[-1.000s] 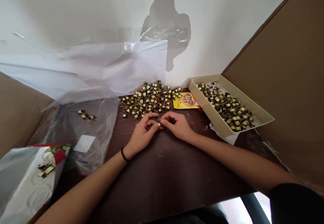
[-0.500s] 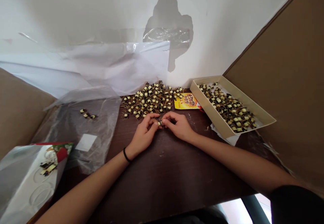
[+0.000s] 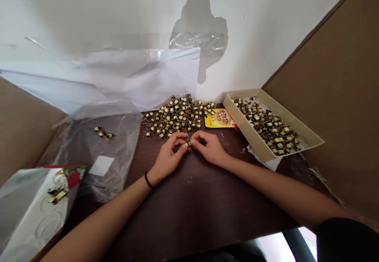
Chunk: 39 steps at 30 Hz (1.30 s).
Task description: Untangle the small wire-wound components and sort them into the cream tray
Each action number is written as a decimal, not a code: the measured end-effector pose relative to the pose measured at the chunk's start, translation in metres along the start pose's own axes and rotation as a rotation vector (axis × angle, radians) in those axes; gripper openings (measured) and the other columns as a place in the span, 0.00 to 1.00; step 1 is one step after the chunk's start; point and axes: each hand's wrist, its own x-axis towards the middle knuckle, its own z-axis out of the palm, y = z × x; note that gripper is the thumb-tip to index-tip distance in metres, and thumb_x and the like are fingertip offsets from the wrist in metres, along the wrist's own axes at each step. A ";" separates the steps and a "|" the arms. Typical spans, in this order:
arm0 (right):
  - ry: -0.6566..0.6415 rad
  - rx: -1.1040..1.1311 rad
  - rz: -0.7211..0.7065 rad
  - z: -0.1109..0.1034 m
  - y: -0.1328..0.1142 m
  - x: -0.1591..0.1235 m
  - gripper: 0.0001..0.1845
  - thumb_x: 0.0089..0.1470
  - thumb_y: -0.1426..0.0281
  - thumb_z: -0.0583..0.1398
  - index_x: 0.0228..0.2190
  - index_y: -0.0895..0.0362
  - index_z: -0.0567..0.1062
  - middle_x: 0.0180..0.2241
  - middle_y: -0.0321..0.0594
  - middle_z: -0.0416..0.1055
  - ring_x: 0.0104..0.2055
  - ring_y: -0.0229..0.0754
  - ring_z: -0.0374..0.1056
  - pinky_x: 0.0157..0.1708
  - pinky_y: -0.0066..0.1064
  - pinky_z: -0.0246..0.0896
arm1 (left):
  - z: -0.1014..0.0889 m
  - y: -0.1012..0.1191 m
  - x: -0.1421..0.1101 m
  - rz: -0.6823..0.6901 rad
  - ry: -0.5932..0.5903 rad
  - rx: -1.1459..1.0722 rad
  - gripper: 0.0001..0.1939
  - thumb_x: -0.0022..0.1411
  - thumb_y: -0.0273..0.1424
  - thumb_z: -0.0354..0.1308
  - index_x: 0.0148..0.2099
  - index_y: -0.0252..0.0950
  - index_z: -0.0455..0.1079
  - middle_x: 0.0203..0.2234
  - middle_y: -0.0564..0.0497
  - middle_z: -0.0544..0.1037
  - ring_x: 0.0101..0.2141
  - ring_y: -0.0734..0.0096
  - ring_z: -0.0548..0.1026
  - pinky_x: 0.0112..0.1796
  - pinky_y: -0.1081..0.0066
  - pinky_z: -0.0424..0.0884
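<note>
Between my fingertips is a small transformer (image 3: 188,144) with a pale yellow wrap, black ends and thin wire leads. My left hand (image 3: 169,154) pinches it from the left, thumb and index finger closed on it. From the right, the closed thumb and index finger of my right hand (image 3: 209,147) meet at its wires; the exact grip is too small to make out. Just beyond both hands lies a heap of similar transformers (image 3: 174,116) with copper-coloured leads, piled on the dark table (image 3: 189,206).
A cream box (image 3: 304,145) holding many transformers stands tilted at the right. Beside it lies a yellow packet (image 3: 219,118). At the left, a clear plastic sheet (image 3: 121,155) bears several transformers and a white paper square (image 3: 101,165). A shiny bag (image 3: 26,222) with more transformers lies front left.
The whole view has shifted slightly, so things sit a little further right. My hands keep their pinch on the transformer, with only tiny finger movements.
</note>
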 end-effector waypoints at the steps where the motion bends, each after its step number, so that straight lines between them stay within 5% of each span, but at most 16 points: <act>1: -0.004 -0.011 -0.008 0.000 0.000 0.000 0.07 0.55 0.70 0.57 0.26 0.57 0.71 0.24 0.34 0.72 0.27 0.35 0.65 0.30 0.27 0.59 | 0.000 0.000 0.000 0.003 0.004 -0.006 0.14 0.59 0.32 0.57 0.47 0.35 0.64 0.31 0.51 0.77 0.35 0.70 0.76 0.41 0.69 0.68; 39: -0.141 -0.092 -0.071 -0.004 -0.006 -0.002 0.08 0.53 0.72 0.56 0.23 0.58 0.70 0.23 0.34 0.70 0.27 0.36 0.64 0.31 0.27 0.59 | 0.005 -0.001 -0.001 0.001 0.166 0.063 0.09 0.58 0.31 0.56 0.41 0.36 0.63 0.26 0.54 0.74 0.29 0.72 0.74 0.35 0.72 0.67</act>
